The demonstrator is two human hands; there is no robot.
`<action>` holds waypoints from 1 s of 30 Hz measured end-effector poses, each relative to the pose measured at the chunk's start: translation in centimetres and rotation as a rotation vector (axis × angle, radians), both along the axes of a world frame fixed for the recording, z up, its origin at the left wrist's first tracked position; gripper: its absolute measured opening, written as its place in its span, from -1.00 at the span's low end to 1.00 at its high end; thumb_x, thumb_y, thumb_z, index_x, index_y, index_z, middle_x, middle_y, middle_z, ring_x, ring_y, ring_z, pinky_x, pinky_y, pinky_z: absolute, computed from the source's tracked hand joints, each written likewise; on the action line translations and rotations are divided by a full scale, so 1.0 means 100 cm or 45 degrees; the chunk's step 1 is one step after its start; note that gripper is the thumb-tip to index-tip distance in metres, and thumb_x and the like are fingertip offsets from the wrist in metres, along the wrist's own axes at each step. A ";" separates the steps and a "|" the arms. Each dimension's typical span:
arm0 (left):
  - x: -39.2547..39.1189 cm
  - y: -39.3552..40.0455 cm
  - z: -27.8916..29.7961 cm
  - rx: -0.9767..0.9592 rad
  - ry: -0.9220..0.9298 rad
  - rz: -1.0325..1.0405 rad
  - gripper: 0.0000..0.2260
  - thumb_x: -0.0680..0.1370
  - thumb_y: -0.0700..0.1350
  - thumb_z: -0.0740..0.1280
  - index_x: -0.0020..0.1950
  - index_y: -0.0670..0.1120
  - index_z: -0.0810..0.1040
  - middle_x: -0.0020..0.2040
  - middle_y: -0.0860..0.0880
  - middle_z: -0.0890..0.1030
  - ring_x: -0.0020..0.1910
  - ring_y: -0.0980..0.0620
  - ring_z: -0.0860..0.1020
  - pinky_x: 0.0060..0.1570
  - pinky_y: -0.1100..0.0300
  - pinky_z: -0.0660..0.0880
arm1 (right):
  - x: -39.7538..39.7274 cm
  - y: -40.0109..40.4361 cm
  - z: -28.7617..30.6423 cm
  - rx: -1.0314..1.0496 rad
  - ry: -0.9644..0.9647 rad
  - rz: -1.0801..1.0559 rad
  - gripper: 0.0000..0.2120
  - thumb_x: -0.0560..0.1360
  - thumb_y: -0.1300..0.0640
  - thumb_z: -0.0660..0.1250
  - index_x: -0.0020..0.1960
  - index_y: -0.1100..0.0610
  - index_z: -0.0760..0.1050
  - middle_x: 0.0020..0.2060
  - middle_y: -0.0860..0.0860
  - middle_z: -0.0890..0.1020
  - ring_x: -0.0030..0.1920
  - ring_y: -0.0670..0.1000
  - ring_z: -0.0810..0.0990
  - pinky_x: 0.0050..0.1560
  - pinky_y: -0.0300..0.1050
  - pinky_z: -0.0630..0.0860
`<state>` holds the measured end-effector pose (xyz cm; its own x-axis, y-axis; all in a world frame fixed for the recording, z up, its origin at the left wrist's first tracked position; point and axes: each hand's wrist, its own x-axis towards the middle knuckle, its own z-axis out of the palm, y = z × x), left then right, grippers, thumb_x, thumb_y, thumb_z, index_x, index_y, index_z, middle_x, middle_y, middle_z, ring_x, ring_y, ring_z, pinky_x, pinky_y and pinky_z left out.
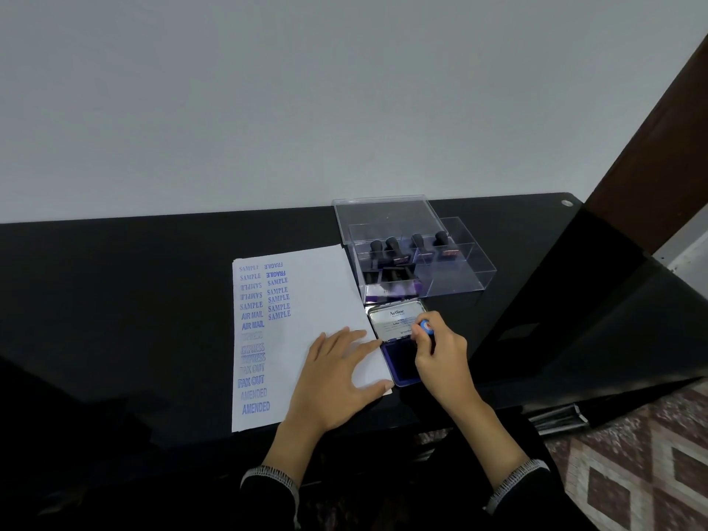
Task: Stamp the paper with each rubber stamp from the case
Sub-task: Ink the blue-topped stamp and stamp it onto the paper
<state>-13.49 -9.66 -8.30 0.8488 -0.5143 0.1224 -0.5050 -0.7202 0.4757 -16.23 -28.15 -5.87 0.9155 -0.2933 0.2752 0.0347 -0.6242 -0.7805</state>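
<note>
1. The paper lies flat on the dark table. It already has two columns of blue words on its left side: SAMPLE, FRAGILE, AIR MAIL, EXPRESS, FAX OUT and AMENDED. Many words show up more than once. So a lot of the stamping looks done.
2. The right part of the paper has no words on it.
3. The left hand lies flat on the near right corner of the paper, fingers spread out straight. It seems to be keeping the sheet from sliding.
4. The right hand has its fingers curled around a stamp with a blue top. It holds the stamp down over the open ink pad, just to the right of the paper. I think this stamp is getting ink and has not gone on the paper yet.
5. The clear case sits farther back, to the right of the paper. Its lid is open. About four black stamps stand inside.
6. I cannot tell which of those stamps have been used already. Some may still need a turn.
</note>
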 end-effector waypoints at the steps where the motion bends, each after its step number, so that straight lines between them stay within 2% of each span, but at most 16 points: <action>1: 0.000 0.000 0.000 0.003 -0.001 0.002 -0.41 0.46 0.41 0.17 0.47 0.28 0.23 0.50 0.21 0.20 0.51 0.20 0.01 0.48 0.18 -0.23 | -0.003 0.001 -0.001 0.001 -0.021 -0.007 -0.91 0.57 0.27 0.20 -0.10 0.14 0.42 -0.34 0.01 0.52 -0.35 -0.07 0.49 -0.36 -0.31 0.39; 4: -0.001 0.000 0.000 0.003 0.003 0.004 -0.41 0.46 0.40 0.19 0.46 0.29 0.23 0.50 0.22 0.21 0.51 0.20 0.02 0.49 0.17 -0.21 | -0.017 0.004 -0.006 0.017 -0.090 -0.026 -0.87 0.55 0.32 0.21 -0.12 0.14 0.41 -0.33 0.01 0.52 -0.30 -0.05 0.50 -0.35 -0.32 0.39; 6: -0.001 0.000 -0.001 -0.010 0.000 -0.007 -0.43 0.46 0.38 0.20 0.45 0.28 0.26 0.49 0.22 0.23 0.51 0.19 0.04 0.49 0.17 -0.21 | -0.021 0.004 -0.008 0.012 -0.096 -0.023 -0.86 0.55 0.33 0.21 -0.14 0.14 0.41 -0.33 0.03 0.51 -0.32 -0.02 0.48 -0.35 -0.25 0.40; 8: -0.001 0.000 0.000 -0.131 0.048 0.014 -0.51 0.49 0.33 0.24 0.38 0.23 0.39 0.42 0.22 0.33 0.46 0.23 0.15 0.51 0.18 -0.15 | -0.018 0.002 -0.007 0.018 -0.053 -0.003 -0.85 0.55 0.33 0.19 -0.14 0.14 0.39 -0.34 0.06 0.51 -0.36 0.00 0.45 -0.36 -0.21 0.38; 11: -0.003 0.004 0.008 -0.596 0.160 0.266 -0.81 0.57 0.05 0.32 0.16 0.10 0.60 0.15 0.23 0.56 0.21 0.27 0.44 0.44 0.06 0.22 | -0.008 0.001 -0.003 0.003 0.024 0.024 -0.87 0.56 0.33 0.18 -0.12 0.15 0.37 -0.34 0.10 0.51 -0.38 0.01 0.43 -0.38 -0.19 0.36; 13: -0.001 0.013 0.019 -0.753 0.143 0.551 -0.84 0.61 -0.03 0.28 0.13 0.05 0.61 0.10 0.17 0.60 0.16 0.16 0.52 0.33 0.02 0.39 | -0.005 0.000 -0.002 -0.003 0.061 0.038 -0.87 0.56 0.32 0.17 -0.11 0.15 0.36 -0.34 0.11 0.49 -0.39 -0.01 0.41 -0.39 -0.17 0.35; 15: 0.006 0.026 0.030 -0.689 0.082 0.817 -0.81 0.62 -0.05 0.25 0.18 0.03 0.59 0.18 0.08 0.60 0.20 0.04 0.52 0.26 0.02 0.43 | -0.004 0.001 -0.002 -0.004 0.075 0.041 -0.88 0.57 0.31 0.16 -0.11 0.15 0.35 -0.34 0.12 0.49 -0.39 -0.01 0.41 -0.39 -0.09 0.37; 18: 0.025 0.053 0.036 -0.369 0.004 1.061 -0.69 0.57 -0.06 0.31 0.31 -0.07 0.51 0.28 -0.09 0.52 0.25 -0.15 0.43 0.25 -0.09 0.34 | -0.003 0.003 -0.002 -0.005 0.087 0.026 -0.90 0.57 0.31 0.15 -0.10 0.17 0.34 -0.34 0.17 0.48 -0.39 -0.01 0.38 -0.41 -0.12 0.33; 21: 0.037 0.074 0.031 -0.146 0.164 1.203 -0.45 0.52 0.15 0.32 0.41 -0.13 0.37 0.33 -0.19 0.42 0.31 -0.25 0.32 0.29 -0.17 0.23 | -0.002 0.005 -0.001 -0.007 0.087 0.013 -0.90 0.59 0.30 0.14 -0.10 0.19 0.33 -0.33 0.20 0.48 -0.39 -0.02 0.34 -0.42 -0.20 0.27; 23: 0.042 0.082 0.025 -0.063 0.214 1.201 -0.32 0.48 0.28 0.29 0.43 -0.14 0.33 0.34 -0.20 0.39 0.32 -0.25 0.27 0.31 -0.18 0.16 | -0.002 0.005 -0.002 -0.004 0.083 0.010 -0.90 0.59 0.29 0.14 -0.11 0.19 0.33 -0.33 0.21 0.47 -0.40 -0.03 0.33 -0.42 -0.21 0.26; 25: 0.047 0.086 0.018 0.002 0.200 1.137 -0.32 0.45 0.36 0.27 0.39 -0.09 0.37 0.31 -0.17 0.36 0.32 -0.22 0.23 0.33 -0.18 0.09 | -0.003 0.006 -0.003 0.001 0.080 0.002 -0.89 0.59 0.29 0.13 -0.11 0.17 0.32 -0.33 0.19 0.48 -0.39 -0.03 0.33 -0.42 -0.18 0.29; 27: 0.048 0.090 0.011 0.027 0.160 1.084 -0.32 0.43 0.39 0.26 0.36 -0.06 0.39 0.30 -0.15 0.33 0.35 -0.19 0.18 0.38 -0.19 0.01 | -0.004 0.006 -0.006 -0.005 0.064 -0.017 -0.88 0.59 0.29 0.13 -0.11 0.14 0.31 -0.32 0.16 0.49 -0.39 -0.01 0.36 -0.41 -0.11 0.33; 30: 0.045 0.092 0.000 0.062 0.060 1.004 -0.24 0.42 0.40 0.26 0.43 -0.09 0.30 0.42 -0.14 0.25 0.49 -0.17 0.04 0.44 -0.24 -0.14 | -0.005 0.007 -0.008 -0.022 0.060 -0.036 -0.86 0.57 0.31 0.13 -0.11 0.12 0.30 -0.32 0.13 0.48 -0.38 0.00 0.38 -0.40 -0.08 0.35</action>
